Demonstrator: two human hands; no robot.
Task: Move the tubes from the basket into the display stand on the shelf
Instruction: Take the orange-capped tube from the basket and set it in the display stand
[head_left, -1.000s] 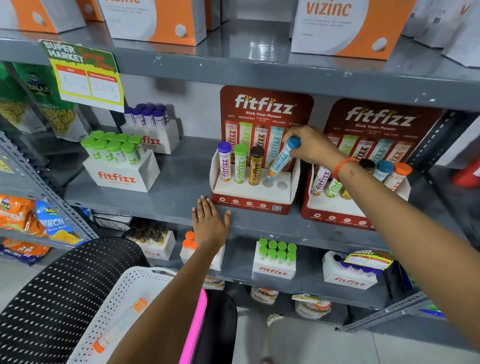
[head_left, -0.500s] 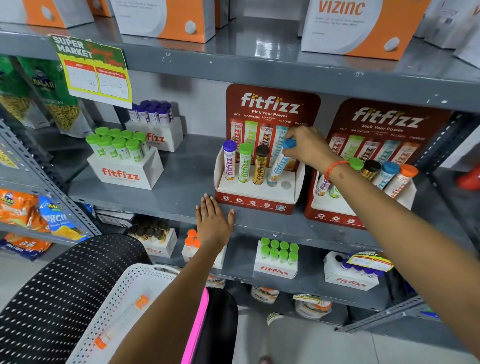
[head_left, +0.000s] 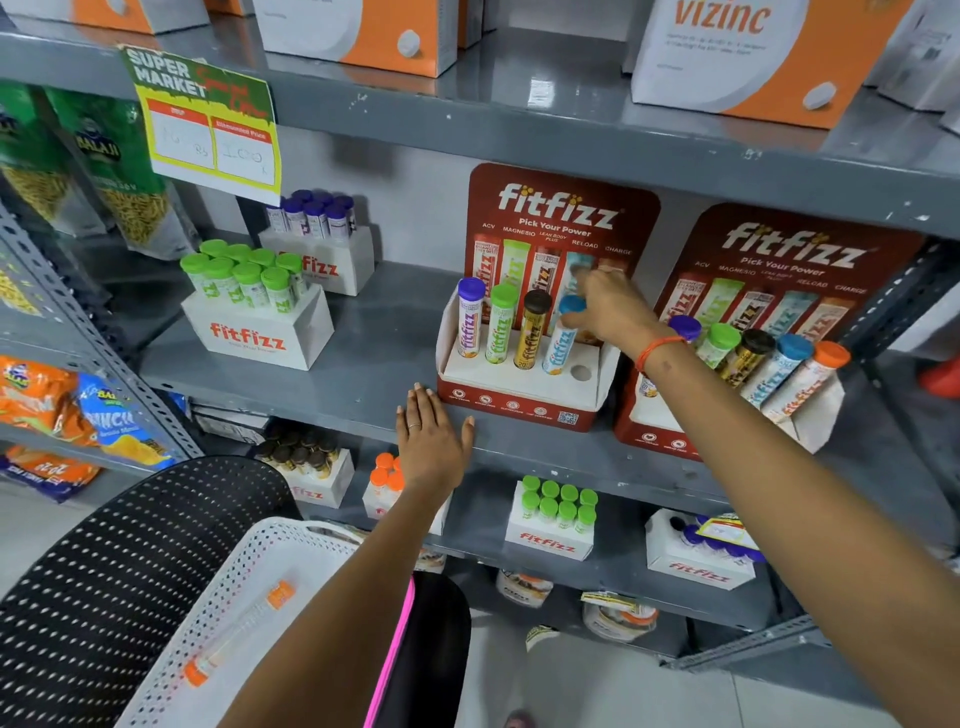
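Head view: right hand (head_left: 608, 306) grips blue-capped tube (head_left: 560, 348) in stand (head_left: 519, 402).

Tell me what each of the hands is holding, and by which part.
The right hand grips the blue-capped tube at its cap, the tube standing in the display stand. The left hand holds nothing; it rests flat on the shelf edge.
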